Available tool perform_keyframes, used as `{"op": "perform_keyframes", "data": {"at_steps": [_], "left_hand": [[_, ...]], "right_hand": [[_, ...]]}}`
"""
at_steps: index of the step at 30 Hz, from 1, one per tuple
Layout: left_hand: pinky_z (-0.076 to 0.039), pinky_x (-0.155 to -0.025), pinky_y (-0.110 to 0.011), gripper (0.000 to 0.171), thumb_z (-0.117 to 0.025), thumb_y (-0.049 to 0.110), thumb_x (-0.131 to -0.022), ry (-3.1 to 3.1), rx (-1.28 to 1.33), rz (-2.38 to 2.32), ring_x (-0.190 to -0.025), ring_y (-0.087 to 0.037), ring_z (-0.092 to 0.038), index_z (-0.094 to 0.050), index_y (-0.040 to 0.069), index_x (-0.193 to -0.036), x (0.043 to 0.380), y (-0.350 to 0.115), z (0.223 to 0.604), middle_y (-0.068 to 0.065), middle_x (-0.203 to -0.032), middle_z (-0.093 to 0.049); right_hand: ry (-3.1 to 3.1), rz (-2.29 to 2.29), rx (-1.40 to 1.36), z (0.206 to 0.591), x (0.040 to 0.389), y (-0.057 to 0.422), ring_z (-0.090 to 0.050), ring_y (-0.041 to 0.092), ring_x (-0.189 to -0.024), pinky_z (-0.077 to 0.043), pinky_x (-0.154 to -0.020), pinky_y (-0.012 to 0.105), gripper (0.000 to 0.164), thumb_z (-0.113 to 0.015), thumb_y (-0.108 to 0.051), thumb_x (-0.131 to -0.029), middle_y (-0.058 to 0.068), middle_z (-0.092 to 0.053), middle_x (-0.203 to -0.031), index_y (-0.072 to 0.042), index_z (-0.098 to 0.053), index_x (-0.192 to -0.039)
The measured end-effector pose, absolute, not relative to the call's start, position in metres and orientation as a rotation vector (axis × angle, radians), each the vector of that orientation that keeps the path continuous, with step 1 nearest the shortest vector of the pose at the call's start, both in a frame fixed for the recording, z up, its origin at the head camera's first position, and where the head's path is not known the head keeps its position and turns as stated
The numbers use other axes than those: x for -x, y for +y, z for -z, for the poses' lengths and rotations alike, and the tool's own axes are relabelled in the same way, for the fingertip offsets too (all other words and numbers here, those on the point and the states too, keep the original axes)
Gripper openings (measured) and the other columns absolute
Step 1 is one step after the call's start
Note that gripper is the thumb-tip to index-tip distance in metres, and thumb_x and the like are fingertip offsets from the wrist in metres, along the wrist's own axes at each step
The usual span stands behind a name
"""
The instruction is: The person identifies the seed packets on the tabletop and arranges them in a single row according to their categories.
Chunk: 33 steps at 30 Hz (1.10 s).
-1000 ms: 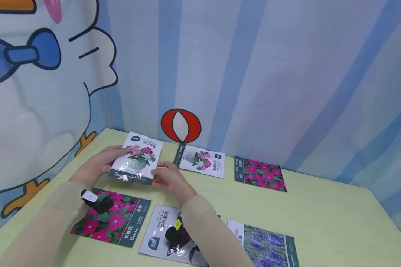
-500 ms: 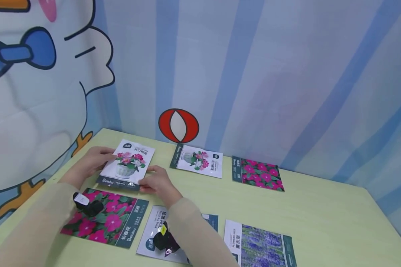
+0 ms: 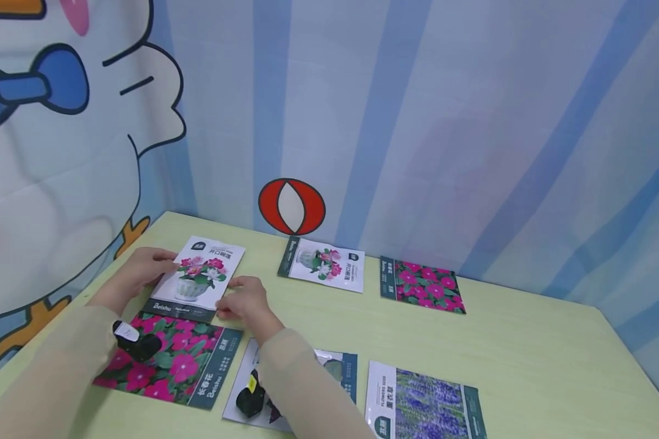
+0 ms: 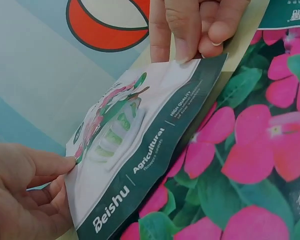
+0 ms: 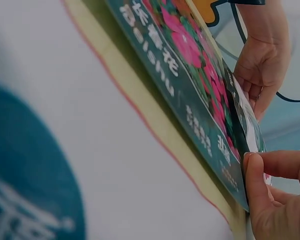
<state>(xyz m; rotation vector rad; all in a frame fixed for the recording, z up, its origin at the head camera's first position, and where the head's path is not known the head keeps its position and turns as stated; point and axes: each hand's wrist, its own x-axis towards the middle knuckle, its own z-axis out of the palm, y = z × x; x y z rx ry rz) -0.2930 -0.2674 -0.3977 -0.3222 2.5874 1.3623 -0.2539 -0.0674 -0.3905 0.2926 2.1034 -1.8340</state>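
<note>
A white seed packet (image 3: 194,277) with a pot of pink flowers lies at the table's far left, its dark green band toward me. Between thumb and fingers my left hand (image 3: 137,274) holds its left edge. My right hand (image 3: 247,305) pinches the lower right corner, thumb on top in the left wrist view. That view shows the packet slightly bent, its band overlapping or close above a magenta-flower packet (image 3: 183,366). Under my right forearm lies a purple-leaf packet (image 3: 258,360), partly hidden.
Along the back of the pale yellow table (image 3: 527,353) lie a second potted-flower packet (image 3: 324,265) and a smaller-looking magenta-flower packet (image 3: 425,285). A lavender packet (image 3: 428,402) is at the front. A striped cloth backdrop (image 3: 472,152) rises behind the table.
Both hands have carried the potted-flower packet left and down toward the table, close to the magenta-flower packet. The view has shifted slightly; the other packets stay in place.
</note>
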Motion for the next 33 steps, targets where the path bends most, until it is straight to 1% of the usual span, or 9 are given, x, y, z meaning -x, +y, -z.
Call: {"op": "perform_keyframes", "data": {"at_steps": [4,8,13,17,21,25,28,32,33], "left_hand": [[-0.038,-0.098,-0.054,0.054,-0.046,0.022,-0.096,2.595,0.338,-1.373,-0.113,-0.04,-0.043,-0.034,-0.01,-0.137,0.293,-0.268,0.399,-0.031,-0.135,-0.036],[-0.038,-0.097,-0.055,0.054,-0.047,0.024,-0.096,2.61,0.384,-1.393,-0.113,-0.04,-0.042,-0.035,-0.009,-0.137,0.293,-0.271,0.4,-0.031,-0.135,-0.036],[-0.037,-0.098,-0.054,0.054,-0.049,0.024,-0.095,2.608,0.404,-1.406,-0.114,-0.039,-0.042,-0.037,-0.009,-0.136,0.293,-0.27,0.4,-0.03,-0.135,-0.037],[-0.035,-0.098,-0.058,0.053,-0.049,0.023,-0.095,2.595,0.406,-1.41,-0.115,-0.04,-0.041,-0.037,-0.008,-0.136,0.291,-0.27,0.398,-0.03,-0.136,-0.036],[-0.035,-0.098,-0.057,0.05,-0.049,0.019,-0.094,2.611,0.395,-1.414,-0.115,-0.04,-0.041,-0.038,-0.01,-0.134,0.288,-0.268,0.396,-0.031,-0.135,-0.035],[-0.038,-0.097,-0.054,0.046,-0.047,0.016,-0.094,2.68,0.37,-1.414,-0.113,-0.04,-0.042,-0.041,-0.011,-0.131,0.285,-0.263,0.392,-0.032,-0.132,-0.038],[-0.041,-0.094,-0.051,0.041,-0.048,0.013,-0.094,2.796,0.349,-1.433,-0.11,-0.04,-0.043,-0.045,-0.011,-0.127,0.284,-0.257,0.387,-0.031,-0.126,-0.044],[-0.043,-0.09,-0.048,0.035,-0.051,0.011,-0.093,2.925,0.379,-1.489,-0.107,-0.038,-0.045,-0.052,-0.008,-0.122,0.289,-0.247,0.381,-0.028,-0.119,-0.05],[-0.046,-0.086,-0.044,0.034,-0.052,0.011,-0.093,2.94,0.385,-1.502,-0.106,-0.037,-0.046,-0.053,-0.007,-0.122,0.293,-0.246,0.382,-0.027,-0.118,-0.051]], "right_hand": [[2.096,1.85,-0.298,0.391,0.255,-0.067,-0.052,0.011,-0.044,-0.046,-0.042,0.017,0.042,-0.068,0.014,-0.073,0.01,-0.061,-0.071,-0.002,-0.062,-0.111],[2.055,1.879,-0.293,0.391,0.254,-0.066,-0.053,0.01,-0.044,-0.045,-0.042,0.015,0.046,-0.066,0.015,-0.073,0.011,-0.062,-0.069,-0.003,-0.061,-0.115],[2.044,1.872,-0.285,0.39,0.254,-0.064,-0.053,0.011,-0.046,-0.046,-0.043,0.016,0.045,-0.066,0.014,-0.074,0.011,-0.062,-0.067,-0.004,-0.061,-0.115],[2.044,1.85,-0.282,0.39,0.256,-0.063,-0.054,0.012,-0.047,-0.049,-0.046,0.018,0.042,-0.066,0.013,-0.075,0.011,-0.061,-0.068,-0.005,-0.062,-0.112],[2.061,1.818,-0.264,0.391,0.257,-0.061,-0.055,0.013,-0.047,-0.052,-0.051,0.021,0.036,-0.066,0.013,-0.075,0.011,-0.061,-0.067,-0.007,-0.063,-0.105],[2.066,1.826,-0.233,0.39,0.261,-0.056,-0.055,0.013,-0.048,-0.052,-0.051,0.022,0.03,-0.066,0.013,-0.075,0.011,-0.062,-0.066,-0.005,-0.065,-0.099],[2.063,1.854,-0.217,0.388,0.266,-0.05,-0.056,0.014,-0.05,-0.052,-0.05,0.021,0.026,-0.066,0.013,-0.076,0.01,-0.062,-0.067,-0.004,-0.065,-0.097],[2.101,1.847,-0.2,0.381,0.274,-0.039,-0.057,0.015,-0.053,-0.053,-0.052,0.022,0.024,-0.067,0.008,-0.079,0.009,-0.061,-0.07,-0.003,-0.065,-0.099],[2.115,1.841,-0.194,0.379,0.275,-0.036,-0.057,0.015,-0.055,-0.053,-0.054,0.022,0.024,-0.067,0.007,-0.079,0.009,-0.061,-0.072,-0.003,-0.065,-0.101]]}}
